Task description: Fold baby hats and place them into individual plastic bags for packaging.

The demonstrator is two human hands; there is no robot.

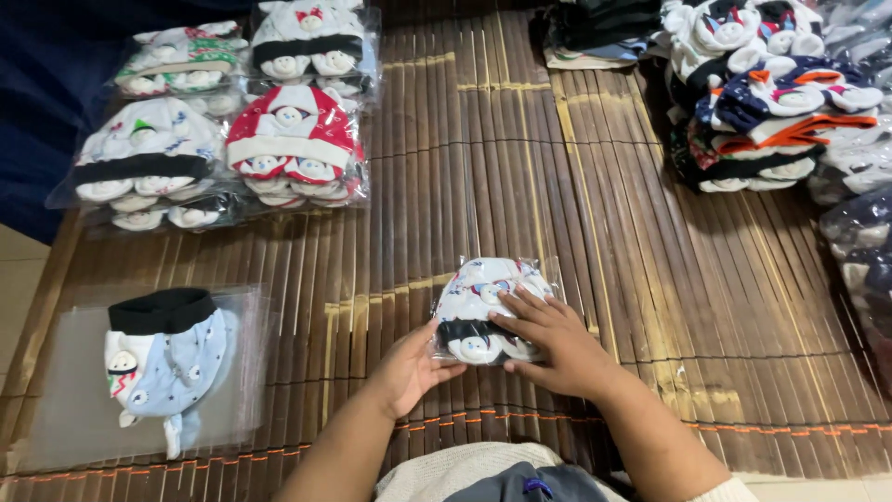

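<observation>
A small clear plastic bag holding a white baby hat set with a black band [480,302] lies on the bamboo mat [483,158] in front of me. My right hand [556,342] rests flat on top of it, fingers spread across the bag. At the bag's lower left edge, my left hand [411,369] pinches the plastic with thumb and fingers.
A light blue hat with a black band [167,358] lies on a stack of flat clear bags [65,390] at the left. Bagged hat sets [232,130] are stacked at the back left. Loose hats [771,93] are piled at the back right, more bags [864,232] beside them.
</observation>
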